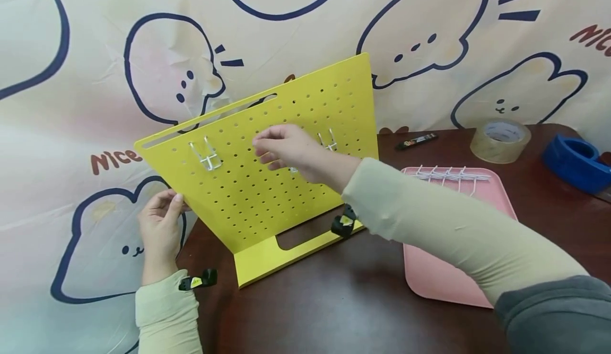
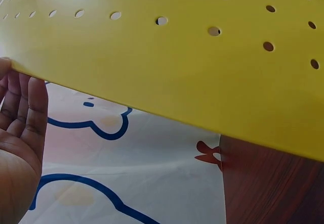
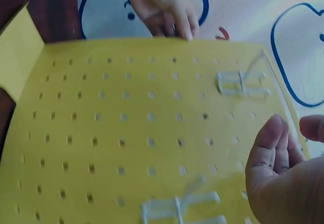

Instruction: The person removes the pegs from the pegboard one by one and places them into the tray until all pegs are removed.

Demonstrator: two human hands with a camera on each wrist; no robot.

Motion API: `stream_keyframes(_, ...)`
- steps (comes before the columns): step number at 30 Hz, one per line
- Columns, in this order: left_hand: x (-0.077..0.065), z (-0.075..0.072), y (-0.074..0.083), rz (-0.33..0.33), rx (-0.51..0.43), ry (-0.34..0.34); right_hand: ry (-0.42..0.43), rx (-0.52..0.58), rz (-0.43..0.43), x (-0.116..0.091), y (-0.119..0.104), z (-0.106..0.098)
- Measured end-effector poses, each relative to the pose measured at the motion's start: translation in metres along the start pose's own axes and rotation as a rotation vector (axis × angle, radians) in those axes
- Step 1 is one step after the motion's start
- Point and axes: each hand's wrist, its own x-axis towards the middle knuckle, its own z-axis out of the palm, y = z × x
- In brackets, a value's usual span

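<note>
A yellow pegboard (image 1: 267,195) with a bent foot stands tilted on the table. My left hand (image 1: 162,221) grips its left edge, thumb on the front and fingers behind; the left wrist view shows this hand (image 2: 23,118) at that edge. A white double wire hook (image 1: 210,158) hangs at the board's upper left, and another hook (image 1: 328,141) further right is partly covered by my right arm. In front of the board's upper middle is my right hand (image 1: 291,149), fingers loosely bent. The right wrist view shows nothing between its thumb and fingers (image 3: 266,148), near a hook (image 3: 243,84).
A pink tray (image 1: 444,269) lies at right under my right forearm, with several white wire hooks (image 1: 448,176) along its far end. Behind it are a roll of clear tape (image 1: 500,141), a blue tape dispenser (image 1: 575,165) and a small black item (image 1: 416,141). A patterned sheet hangs behind.
</note>
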Motion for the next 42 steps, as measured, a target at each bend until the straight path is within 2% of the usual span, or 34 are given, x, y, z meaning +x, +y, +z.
stream_keyframes(11,0.001,0.003,0.001,-0.038,0.004,0.003,-0.015,0.222,0.114,0.022,0.008,0.05)
stream_keyframes(18,0.0,0.002,0.002,-0.065,0.038,0.009,-0.035,0.26,0.157,0.026,0.011,0.068)
stream_keyframes(23,0.001,0.002,0.002,-0.059,0.035,0.003,-0.027,0.269,0.152,0.026,0.011,0.07)
stream_keyframes(32,0.0,0.001,0.002,-0.045,0.057,-0.005,-0.07,0.284,0.173,0.021,0.012,0.073)
stream_keyframes(37,-0.001,0.0,0.001,-0.054,0.083,-0.008,-0.101,0.194,0.139,0.005,0.011,0.062)
stream_keyframes(42,-0.001,0.0,0.001,-0.075,0.072,0.006,-0.152,0.014,0.007,-0.011,0.009,0.035)
